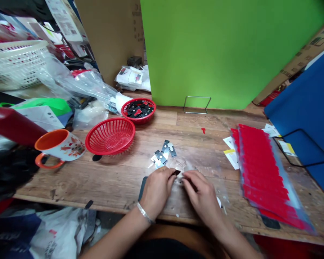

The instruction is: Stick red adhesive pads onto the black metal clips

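My left hand (158, 189) and my right hand (201, 194) meet near the front edge of the wooden table (118, 180), fingers curled in a pinch around a small dark piece (176, 173) inside clear plastic film (194, 162). The left wrist wears a silver bracelet. Just beyond the fingertips lies a small pile of grey and black flat parts (163, 153). A dark flat piece (143, 187) lies under the left hand.
An empty red basket (110, 136) and a red basket of black parts (138, 109) stand at the left. An orange-and-white mug (59, 145) stands farther left. A stack of red card sheets (261, 169) lies at the right, by a blue board (307, 115). A green board (221, 50) stands behind.
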`<state>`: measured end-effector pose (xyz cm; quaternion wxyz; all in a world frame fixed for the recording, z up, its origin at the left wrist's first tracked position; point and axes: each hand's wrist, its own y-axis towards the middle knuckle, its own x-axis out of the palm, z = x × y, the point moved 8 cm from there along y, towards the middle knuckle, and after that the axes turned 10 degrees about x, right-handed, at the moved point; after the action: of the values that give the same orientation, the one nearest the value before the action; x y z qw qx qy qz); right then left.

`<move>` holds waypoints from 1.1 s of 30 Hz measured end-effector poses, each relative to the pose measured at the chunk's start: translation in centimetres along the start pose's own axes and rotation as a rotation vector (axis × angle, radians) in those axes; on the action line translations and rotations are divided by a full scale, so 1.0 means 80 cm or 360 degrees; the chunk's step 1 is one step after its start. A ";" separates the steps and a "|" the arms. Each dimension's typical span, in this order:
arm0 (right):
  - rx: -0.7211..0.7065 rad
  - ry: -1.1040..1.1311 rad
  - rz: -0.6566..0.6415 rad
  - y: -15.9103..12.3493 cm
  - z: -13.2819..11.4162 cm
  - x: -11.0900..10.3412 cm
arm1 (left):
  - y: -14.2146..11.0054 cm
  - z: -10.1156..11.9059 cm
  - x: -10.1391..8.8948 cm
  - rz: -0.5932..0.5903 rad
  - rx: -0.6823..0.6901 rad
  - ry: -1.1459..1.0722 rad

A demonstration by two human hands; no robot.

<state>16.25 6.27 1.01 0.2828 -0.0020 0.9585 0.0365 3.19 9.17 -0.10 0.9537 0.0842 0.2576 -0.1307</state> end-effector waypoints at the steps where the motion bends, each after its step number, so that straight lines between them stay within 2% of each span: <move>1: -0.0050 -0.0078 0.0031 0.002 0.003 -0.002 | 0.000 0.002 0.000 -0.0015 0.0010 0.0149; 5: -0.0228 -0.0345 -0.0059 0.007 0.012 0.008 | 0.002 0.010 0.011 -0.0136 0.0046 0.0588; 8: -0.0296 -0.0475 -0.0164 0.008 0.013 0.015 | 0.003 0.013 0.022 -0.0238 0.0104 0.0767; 12: -0.0360 -0.0552 -0.0237 0.009 0.010 0.016 | 0.000 0.010 0.026 -0.0208 0.0159 0.0775; 18: -0.0501 -0.0547 -0.0242 0.011 0.005 0.017 | -0.006 0.005 0.032 -0.0194 0.0221 0.0857; 22: -0.0468 -0.0558 -0.0265 0.010 0.001 0.019 | -0.008 0.006 0.032 -0.0180 0.0228 0.0879; 25: -0.0365 -0.0396 -0.0320 0.019 0.000 0.013 | -0.004 0.006 0.025 -0.0170 0.0198 0.0732; 27: -0.0242 -0.0204 -0.0270 0.040 0.007 -0.001 | 0.005 0.006 0.017 -0.0159 0.0205 0.0543; 30: 0.0072 -0.0053 0.0076 0.098 0.041 -0.045 | 0.033 0.005 0.003 -0.0064 0.0196 0.0145; 33: 0.0356 -0.0335 0.0406 0.165 0.084 -0.090 | 0.075 -0.006 0.006 -0.0020 0.0000 -0.0402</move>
<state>25.59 19.79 0.20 0.3728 0.1548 0.9143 -0.0347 5.10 14.87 -0.20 0.9776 0.0655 0.1361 -0.1463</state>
